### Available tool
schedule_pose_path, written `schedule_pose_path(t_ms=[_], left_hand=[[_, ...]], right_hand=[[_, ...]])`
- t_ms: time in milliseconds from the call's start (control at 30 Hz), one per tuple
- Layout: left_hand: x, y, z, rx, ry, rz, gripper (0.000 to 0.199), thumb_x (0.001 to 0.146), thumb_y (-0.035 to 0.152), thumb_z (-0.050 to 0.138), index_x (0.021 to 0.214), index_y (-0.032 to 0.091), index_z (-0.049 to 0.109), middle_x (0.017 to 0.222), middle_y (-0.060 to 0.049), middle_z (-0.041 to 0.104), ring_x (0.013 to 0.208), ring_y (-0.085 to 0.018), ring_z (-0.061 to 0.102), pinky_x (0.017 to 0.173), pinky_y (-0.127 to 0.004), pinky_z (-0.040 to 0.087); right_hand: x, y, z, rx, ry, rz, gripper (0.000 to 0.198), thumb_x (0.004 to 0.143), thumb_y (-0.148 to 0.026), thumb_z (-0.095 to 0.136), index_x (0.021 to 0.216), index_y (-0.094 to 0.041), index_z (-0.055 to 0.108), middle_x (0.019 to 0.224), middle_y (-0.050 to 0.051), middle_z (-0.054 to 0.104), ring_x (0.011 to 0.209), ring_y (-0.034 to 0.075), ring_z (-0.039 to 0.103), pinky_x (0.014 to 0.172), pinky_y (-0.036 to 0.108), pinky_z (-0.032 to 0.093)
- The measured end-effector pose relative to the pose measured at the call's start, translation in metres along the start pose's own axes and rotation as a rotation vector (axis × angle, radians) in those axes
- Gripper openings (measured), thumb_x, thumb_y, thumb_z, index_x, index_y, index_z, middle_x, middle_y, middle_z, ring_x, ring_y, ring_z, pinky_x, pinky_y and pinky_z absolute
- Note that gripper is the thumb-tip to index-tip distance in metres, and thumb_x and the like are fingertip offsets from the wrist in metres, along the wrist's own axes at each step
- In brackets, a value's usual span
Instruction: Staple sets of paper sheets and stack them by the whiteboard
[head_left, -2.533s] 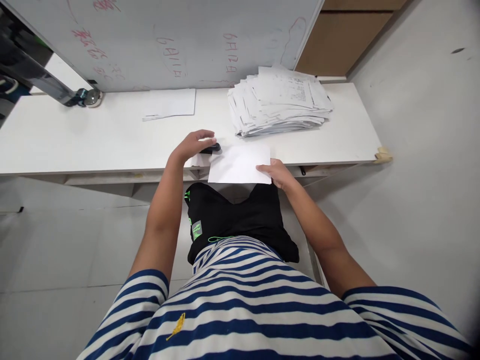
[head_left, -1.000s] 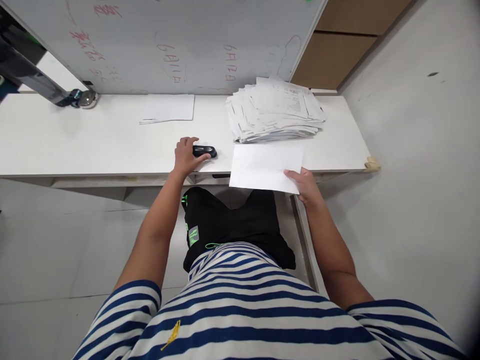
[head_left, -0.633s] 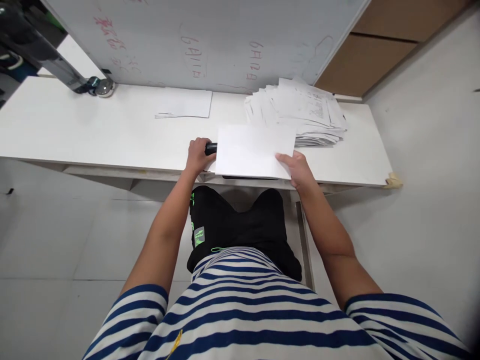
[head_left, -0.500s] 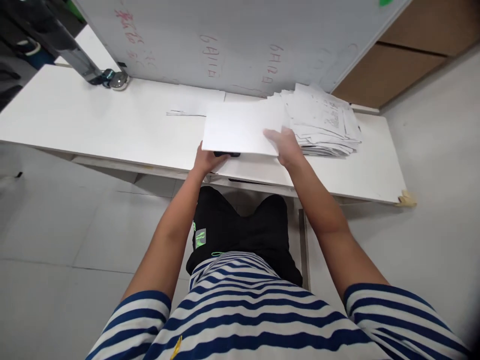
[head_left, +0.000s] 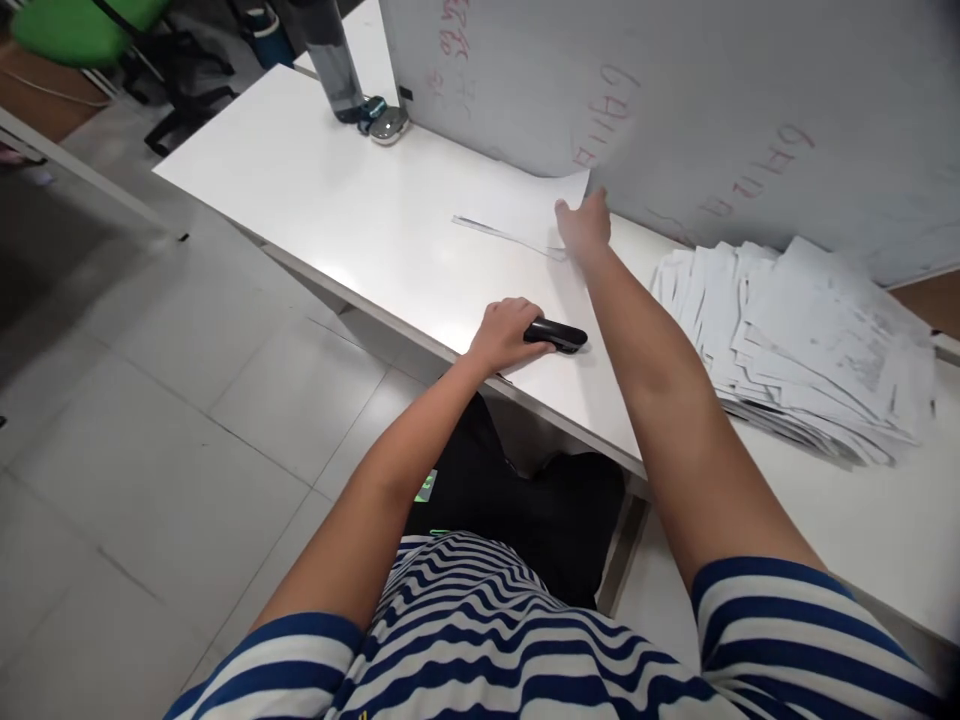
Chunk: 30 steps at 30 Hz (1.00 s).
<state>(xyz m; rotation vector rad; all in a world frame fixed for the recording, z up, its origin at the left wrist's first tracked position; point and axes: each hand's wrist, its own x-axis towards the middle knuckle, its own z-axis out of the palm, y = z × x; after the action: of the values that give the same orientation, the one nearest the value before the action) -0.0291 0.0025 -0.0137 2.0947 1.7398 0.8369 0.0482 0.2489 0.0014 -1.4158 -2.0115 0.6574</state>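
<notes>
My left hand (head_left: 508,336) rests near the front edge of the white desk, wrapped round a black stapler (head_left: 564,335) that lies on the desktop and points right. Further back, against the whiteboard, my right hand (head_left: 586,226) grips the right end of some white paper (head_left: 517,203). Its right corner is lifted and bent up. Thin dark edges along the near side show several sheets lying together there. How many sheets my right hand pinches is hidden by the fingers.
A large uneven pile of papers (head_left: 810,340) lies on the desk at right. Behind stands a whiteboard (head_left: 675,80) with red writing. At the back left are a grey bottle (head_left: 330,60) and a small round silver object (head_left: 389,126). A green chair (head_left: 86,30) stands beyond.
The right hand has carried the white paper from above the stapler back onto the sheets by the whiteboard. The stapler is now uncovered, still in the left hand. The view has turned left.
</notes>
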Motion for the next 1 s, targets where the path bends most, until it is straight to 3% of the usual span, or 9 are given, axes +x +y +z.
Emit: schedule_pose_path(t_ms=[67, 167, 333, 433, 533, 633, 733, 867, 1000], left_hand=[[0.001, -0.001, -0.002, 0.001, -0.013, -0.005, 0.034, 0.084, 0.053, 0.074, 0.103, 0.028, 0.063, 0.108, -0.008, 0.067, 0.106, -0.030, 0.058, 0.090, -0.046, 0.039], [0.003, -0.003, -0.003, 0.010, -0.033, -0.015, 0.037, 0.084, 0.055, 0.073, 0.105, 0.026, 0.063, 0.110, -0.008, 0.067, 0.108, -0.030, 0.057, 0.092, -0.046, 0.038], [0.006, -0.003, -0.006, 0.045, -0.024, -0.043, 0.042, 0.084, 0.053, 0.073, 0.110, 0.022, 0.063, 0.113, -0.011, 0.067, 0.111, -0.032, 0.057, 0.095, -0.046, 0.038], [0.008, -0.003, -0.007, 0.071, -0.028, -0.061, 0.043, 0.083, 0.054, 0.073, 0.109, 0.022, 0.063, 0.114, -0.012, 0.066, 0.111, -0.033, 0.057, 0.095, -0.046, 0.039], [0.010, -0.003, -0.008, 0.091, -0.032, -0.077, 0.043, 0.083, 0.055, 0.072, 0.109, 0.022, 0.063, 0.114, -0.012, 0.066, 0.112, -0.034, 0.057, 0.095, -0.046, 0.040], [0.011, -0.001, -0.009, 0.125, -0.025, -0.088, 0.043, 0.083, 0.055, 0.072, 0.109, 0.022, 0.063, 0.113, -0.012, 0.066, 0.112, -0.033, 0.058, 0.094, -0.046, 0.042], [0.011, 0.001, -0.011, 0.151, -0.024, -0.090, 0.043, 0.082, 0.055, 0.072, 0.108, 0.022, 0.062, 0.111, -0.011, 0.067, 0.110, -0.033, 0.059, 0.093, -0.044, 0.043], [0.010, 0.002, -0.011, 0.166, -0.002, -0.095, 0.043, 0.083, 0.055, 0.072, 0.108, 0.022, 0.062, 0.111, -0.012, 0.067, 0.110, -0.033, 0.060, 0.093, -0.045, 0.044], [0.011, 0.001, -0.010, 0.169, 0.001, -0.099, 0.043, 0.082, 0.056, 0.072, 0.107, 0.022, 0.063, 0.109, -0.012, 0.067, 0.109, -0.034, 0.061, 0.092, -0.045, 0.044]], right_hand=[[-0.021, -0.001, -0.011, -0.100, -0.004, 0.049, 0.046, 0.096, -0.041, 0.060, 0.133, -0.013, 0.054, 0.136, 0.021, 0.057, 0.141, 0.039, 0.046, 0.113, 0.071, 0.033], [-0.067, -0.004, -0.043, -0.222, -0.019, -0.049, 0.052, 0.096, -0.049, 0.058, 0.136, -0.015, 0.055, 0.151, 0.023, 0.047, 0.146, 0.042, 0.037, 0.116, 0.072, 0.030], [-0.155, 0.027, -0.129, -0.416, 0.151, -0.145, 0.055, 0.102, -0.056, 0.037, 0.142, -0.022, 0.054, 0.156, 0.018, 0.046, 0.146, 0.039, 0.040, 0.116, 0.064, 0.037], [-0.199, 0.071, -0.184, -0.537, 0.305, -0.024, 0.056, 0.103, -0.052, 0.032, 0.144, -0.021, 0.053, 0.153, 0.018, 0.050, 0.145, 0.037, 0.043, 0.116, 0.062, 0.038], [-0.225, 0.113, -0.223, -0.603, 0.344, 0.205, 0.062, 0.100, -0.052, 0.037, 0.151, -0.020, 0.046, 0.158, 0.020, 0.043, 0.149, 0.039, 0.037, 0.115, 0.066, 0.036], [-0.233, 0.136, -0.240, -0.596, 0.229, 0.405, 0.075, 0.095, -0.059, 0.043, 0.159, -0.021, 0.034, 0.164, 0.018, 0.037, 0.152, 0.040, 0.030, 0.116, 0.070, 0.030], [-0.232, 0.140, -0.243, -0.603, 0.164, 0.475, 0.077, 0.094, -0.064, 0.042, 0.158, -0.021, 0.035, 0.159, 0.019, 0.045, 0.147, 0.039, 0.038, 0.119, 0.072, 0.025], [-0.233, 0.134, -0.242, -0.684, 0.214, 0.382, 0.062, 0.096, -0.060, 0.044, 0.142, -0.019, 0.056, 0.140, 0.022, 0.060, 0.132, 0.041, 0.051, 0.117, 0.075, 0.021], [-0.236, 0.131, -0.244, -0.777, 0.167, 0.206, 0.042, 0.102, -0.033, 0.034, 0.122, -0.017, 0.069, 0.127, 0.019, 0.066, 0.120, 0.034, 0.058, 0.120, 0.069, 0.021]])
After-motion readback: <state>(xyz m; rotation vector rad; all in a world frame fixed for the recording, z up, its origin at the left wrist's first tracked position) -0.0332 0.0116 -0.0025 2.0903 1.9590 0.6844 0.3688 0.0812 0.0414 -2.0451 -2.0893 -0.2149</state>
